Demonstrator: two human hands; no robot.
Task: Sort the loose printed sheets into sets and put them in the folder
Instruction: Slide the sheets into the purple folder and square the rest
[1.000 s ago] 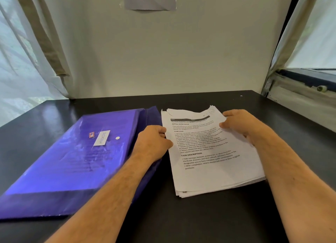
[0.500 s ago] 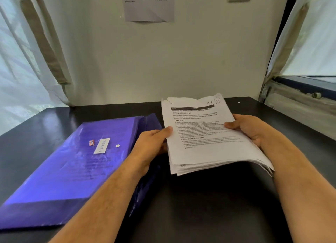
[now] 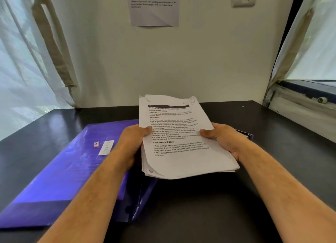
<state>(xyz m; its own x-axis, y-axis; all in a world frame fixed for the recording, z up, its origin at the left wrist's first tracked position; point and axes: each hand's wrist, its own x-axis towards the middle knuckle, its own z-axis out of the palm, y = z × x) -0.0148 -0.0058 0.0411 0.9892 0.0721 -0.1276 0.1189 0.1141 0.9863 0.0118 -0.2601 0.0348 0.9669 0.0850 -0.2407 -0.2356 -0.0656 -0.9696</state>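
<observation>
Head view: both hands grasp a stack of printed sheets raised above the dark counter. The left hand clasps the stack's left edge with its thumb on the top page; the right hand clasps the right edge the same way, thumb on top. The top page carries printed headings and lists. A purple folder lies flat on the counter to the left, partly under the left forearm, bearing a white label. A notice hangs on the wall behind.
</observation>
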